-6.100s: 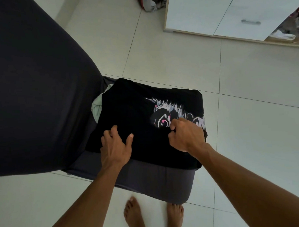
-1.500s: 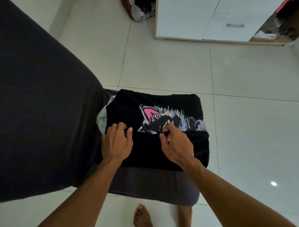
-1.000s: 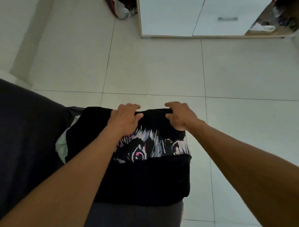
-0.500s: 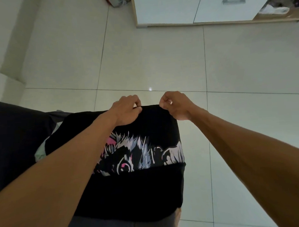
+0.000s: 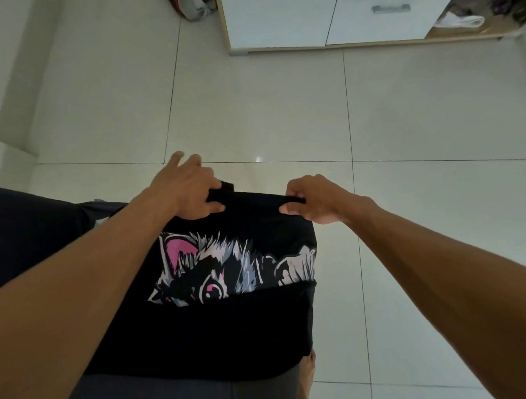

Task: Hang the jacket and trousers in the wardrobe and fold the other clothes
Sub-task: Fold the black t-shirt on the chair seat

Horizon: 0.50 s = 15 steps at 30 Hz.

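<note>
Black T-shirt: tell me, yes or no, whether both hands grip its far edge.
Yes, the left hand and right hand each pinch the black T-shirt along its far edge.

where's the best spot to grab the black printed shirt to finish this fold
Probably the far edge of the black printed shirt, at its two far corners, reaching over from the near side. It lies flat with the near part already folded up, so only that far edge looks free. The left hand and the right hand already pinch it there.

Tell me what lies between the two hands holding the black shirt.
In the head view, only the black shirt's far edge spans between left hand and right hand.
</note>
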Motion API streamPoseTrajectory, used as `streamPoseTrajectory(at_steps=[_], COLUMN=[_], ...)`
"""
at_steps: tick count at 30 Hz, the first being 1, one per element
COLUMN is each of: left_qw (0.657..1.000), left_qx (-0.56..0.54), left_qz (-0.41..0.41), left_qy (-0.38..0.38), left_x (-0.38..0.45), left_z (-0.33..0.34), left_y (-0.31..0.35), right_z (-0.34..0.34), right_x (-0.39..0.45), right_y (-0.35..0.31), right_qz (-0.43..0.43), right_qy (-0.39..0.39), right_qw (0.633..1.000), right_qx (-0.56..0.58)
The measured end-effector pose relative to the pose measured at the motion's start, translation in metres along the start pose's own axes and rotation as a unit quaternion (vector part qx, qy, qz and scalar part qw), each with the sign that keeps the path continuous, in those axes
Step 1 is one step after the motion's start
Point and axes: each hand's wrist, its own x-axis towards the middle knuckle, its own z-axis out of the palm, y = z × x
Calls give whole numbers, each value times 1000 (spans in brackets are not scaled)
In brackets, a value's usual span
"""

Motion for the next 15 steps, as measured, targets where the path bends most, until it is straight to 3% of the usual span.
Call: streamPoseTrajectory(at_steps=[5, 10, 15], left_qw=[993, 976, 970], left_qx=[90, 129, 123], left_qz=[-65, -150, -188], left_qy=[38, 94, 90], left_x=[-33, -66, -96], left_z=[1, 3, 6], left_y=[-19, -15, -6], right_z=[7, 30, 60], right_x=[-32, -62, -99], right_y=[2, -5, -6], right_qz=[26, 45, 89], right_qy=[-43, 59, 156], right_qw=[992, 955, 924], right_qx=[-118, -286, -337])
